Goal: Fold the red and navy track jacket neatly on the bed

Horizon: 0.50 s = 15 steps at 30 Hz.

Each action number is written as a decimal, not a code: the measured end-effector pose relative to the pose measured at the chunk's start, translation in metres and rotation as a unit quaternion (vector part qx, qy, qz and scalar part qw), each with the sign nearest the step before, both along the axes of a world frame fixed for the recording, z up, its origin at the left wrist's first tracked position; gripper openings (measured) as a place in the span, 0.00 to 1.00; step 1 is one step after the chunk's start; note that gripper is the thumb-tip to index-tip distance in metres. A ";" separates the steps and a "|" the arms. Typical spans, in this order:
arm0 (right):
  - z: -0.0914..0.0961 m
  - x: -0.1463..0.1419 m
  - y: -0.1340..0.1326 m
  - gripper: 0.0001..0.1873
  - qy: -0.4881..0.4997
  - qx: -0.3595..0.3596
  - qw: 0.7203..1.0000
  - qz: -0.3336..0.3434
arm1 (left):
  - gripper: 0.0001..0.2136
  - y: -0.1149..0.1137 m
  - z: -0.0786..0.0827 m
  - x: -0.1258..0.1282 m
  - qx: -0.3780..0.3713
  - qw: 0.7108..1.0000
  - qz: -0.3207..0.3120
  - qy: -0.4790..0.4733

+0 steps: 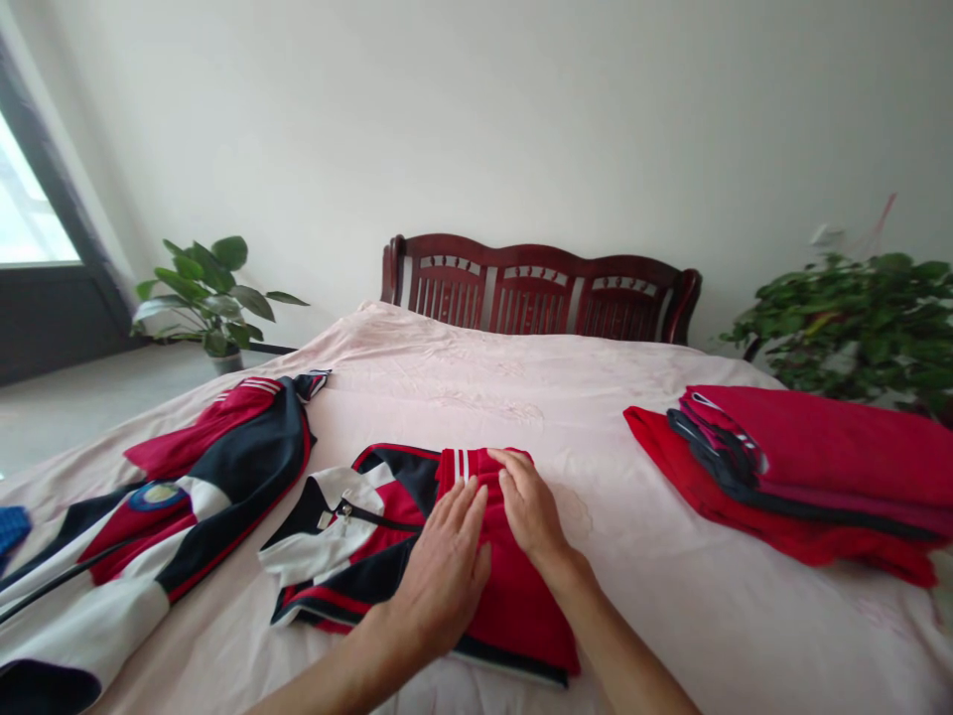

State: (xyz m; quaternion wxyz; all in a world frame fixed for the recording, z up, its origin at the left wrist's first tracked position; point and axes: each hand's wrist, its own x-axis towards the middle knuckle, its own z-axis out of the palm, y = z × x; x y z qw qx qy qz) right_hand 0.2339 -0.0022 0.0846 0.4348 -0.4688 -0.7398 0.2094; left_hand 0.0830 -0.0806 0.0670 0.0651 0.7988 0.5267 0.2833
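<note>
A partly folded red, navy and white zip jacket (357, 526) lies on the pink bedsheet (521, 397) in front of me. My left hand (443, 566) lies flat on its red panel, fingers stretched out and together. My right hand (528, 506) rests palm down beside it, fingertips on the folded edge with the white stripes. Neither hand holds anything.
Another jacket of the same colours (171, 497) is spread out at the left. A stack of folded red garments (796, 477) sits at the right. A dark wooden headboard (540, 283) stands at the far end, with potted plants at the left (204, 293) and at the right (856, 318).
</note>
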 end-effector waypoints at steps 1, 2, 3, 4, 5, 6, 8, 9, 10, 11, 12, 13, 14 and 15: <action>-0.001 0.003 0.005 0.25 -0.073 0.026 0.997 -0.013 | 0.28 -0.002 -0.004 0.005 -0.007 0.999 0.005 0.043; -0.004 0.005 0.010 0.26 -0.146 0.035 0.989 -0.022 | 0.28 -0.003 -0.010 0.008 -0.016 0.997 0.014 0.079; -0.010 0.006 0.014 0.27 -0.212 0.030 0.977 -0.026 | 0.29 -0.003 -0.017 0.009 -0.024 0.994 0.025 0.108; -0.018 0.006 0.017 0.28 -0.269 0.017 0.963 -0.025 | 0.30 -0.003 -0.023 0.008 -0.030 0.990 0.033 0.130; -0.026 0.006 0.021 0.30 -0.313 0.001 0.950 -0.020 | 0.30 -0.003 -0.028 0.007 -0.033 0.988 0.037 0.148; -0.033 0.005 0.024 0.31 -0.341 -0.014 0.940 -0.013 | 0.31 -0.003 -0.033 0.004 -0.033 0.986 0.039 0.161; -0.044 0.004 0.032 0.32 -0.355 -0.035 0.934 0.005 | 0.32 -0.004 -0.037 0.000 -0.031 0.983 0.041 0.178; -0.046 0.005 0.035 0.32 -0.341 -0.041 0.939 0.013 | 0.33 -0.005 -0.037 -0.002 -0.031 0.982 0.042 0.183; -0.046 0.006 0.039 0.31 -0.311 -0.047 0.949 0.015 | 0.33 -0.005 -0.037 -0.003 -0.031 0.982 0.043 0.184; -0.046 0.010 0.042 0.29 -0.256 -0.058 0.965 0.000 | 0.33 -0.006 -0.037 -0.004 -0.033 0.982 0.044 0.183; -0.044 0.014 0.045 0.28 -0.185 -0.077 0.979 -0.033 | 0.33 -0.007 -0.036 -0.004 -0.036 0.982 0.044 0.180; -0.042 0.021 0.046 0.28 -0.107 -0.099 0.986 -0.079 | 0.33 -0.007 -0.036 -0.004 -0.040 0.983 0.044 0.175; -0.041 0.028 0.046 0.29 -0.035 -0.123 0.983 -0.128 | 0.33 -0.007 -0.035 -0.004 -0.045 0.984 0.044 0.168; -0.040 0.037 0.044 0.30 0.020 -0.147 0.974 -0.170 | 0.33 -0.007 -0.034 -0.004 -0.051 0.985 0.043 0.159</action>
